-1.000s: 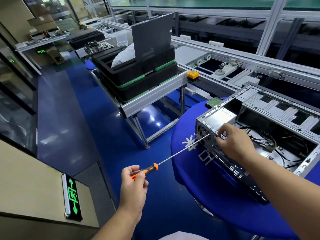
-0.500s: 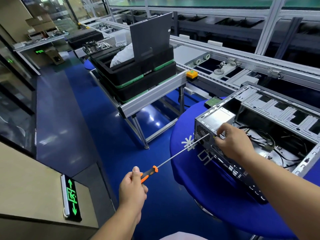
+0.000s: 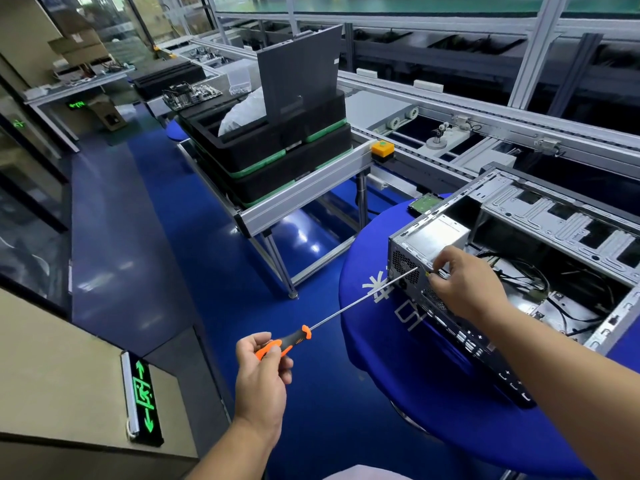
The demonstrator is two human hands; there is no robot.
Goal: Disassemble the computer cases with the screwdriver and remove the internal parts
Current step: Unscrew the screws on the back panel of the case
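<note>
2 stacked black trays (image 3: 277, 161) sit on a conveyor stand (image 3: 304, 199), a dark panel (image 3: 299, 69) upright in the top one beside what looks like white plastic wrap (image 3: 242, 114); a green exit sign (image 3: 143, 398) glows low left.

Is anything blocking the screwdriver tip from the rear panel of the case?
Nothing visible does. The left hand grips the screwdriver; its shaft crosses open air to the computer case, where the right hand pinches at the tip.

Green exit sign (image 3: 144, 398) low on the wall at left: two arrows and a running-figure pictogram, no legible words. White snowflake-like logo and partial characters on the blue table cover (image 3: 398, 358), not readable. Elsewhere only unreadable green glows
</note>
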